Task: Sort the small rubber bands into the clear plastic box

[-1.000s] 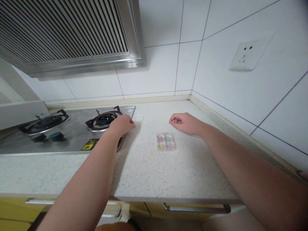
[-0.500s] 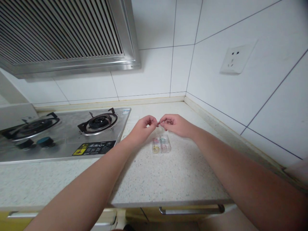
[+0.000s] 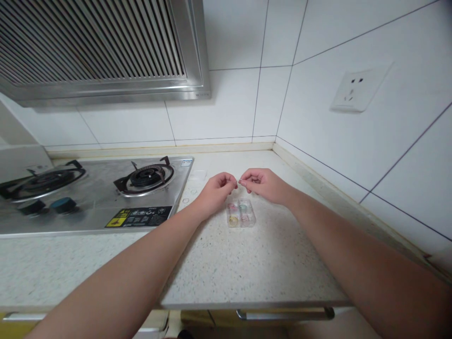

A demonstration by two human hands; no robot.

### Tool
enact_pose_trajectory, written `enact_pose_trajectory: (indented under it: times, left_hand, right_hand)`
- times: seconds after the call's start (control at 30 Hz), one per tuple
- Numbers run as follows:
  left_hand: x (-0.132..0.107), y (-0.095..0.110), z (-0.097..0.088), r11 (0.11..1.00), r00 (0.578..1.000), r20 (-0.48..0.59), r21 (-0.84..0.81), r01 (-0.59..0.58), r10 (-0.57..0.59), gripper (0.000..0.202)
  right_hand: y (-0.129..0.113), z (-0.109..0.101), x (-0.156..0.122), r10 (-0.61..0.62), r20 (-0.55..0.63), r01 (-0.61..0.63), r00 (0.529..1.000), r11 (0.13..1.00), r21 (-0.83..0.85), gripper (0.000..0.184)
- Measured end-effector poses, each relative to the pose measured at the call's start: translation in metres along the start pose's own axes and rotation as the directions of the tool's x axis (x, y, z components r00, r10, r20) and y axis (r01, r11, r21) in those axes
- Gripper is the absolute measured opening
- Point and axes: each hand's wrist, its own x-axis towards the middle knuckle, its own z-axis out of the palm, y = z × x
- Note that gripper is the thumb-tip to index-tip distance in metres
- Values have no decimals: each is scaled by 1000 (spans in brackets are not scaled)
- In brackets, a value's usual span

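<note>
Above the counter, my left hand [image 3: 223, 187] is closed in a pinch, thumb against fingers. Close to its right, my right hand [image 3: 257, 182] is pinched too, its fingertips almost meeting those of the left. Whatever lies between the fingertips is too small to make out. Just below the hands, a clear plastic compartment box [image 3: 240, 213] rests on the counter. Its compartments hold small coloured loops: yellow at the near left, pink and green in others. Beside my left wrist, small pale rings [image 3: 186, 201] lie near the stove edge, by a clear flat lid-like piece [image 3: 197, 175].
A steel gas stove [image 3: 95, 193] with two burners and knobs fills the left of the speckled counter [image 3: 226, 268]. Over it hangs a range hood [image 3: 102, 52]. White tiled walls meet in the right corner, with a power socket [image 3: 360, 88]. A drawer handle [image 3: 286, 314] juts out below the front edge.
The view has shifted slightly, moving hands and box a little rightward in the picture. The fingertips have drawn slightly apart. The rings and clear piece by the left hand show more.
</note>
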Motion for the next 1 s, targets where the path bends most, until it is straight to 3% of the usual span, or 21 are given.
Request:
enact_pose_trajectory:
  times: [0.43, 1.0]
  left_hand:
    - [2, -4, -2, 999, 1000, 6, -52, 15, -14, 20]
    - [-3, 1, -3, 993, 998, 59, -116, 14, -7, 22]
  right_hand:
    - [0, -3, -2, 45, -15, -46, 999, 997, -58, 32]
    - [-2, -2, -2, -34, -55, 36, 998, 999, 41, 24]
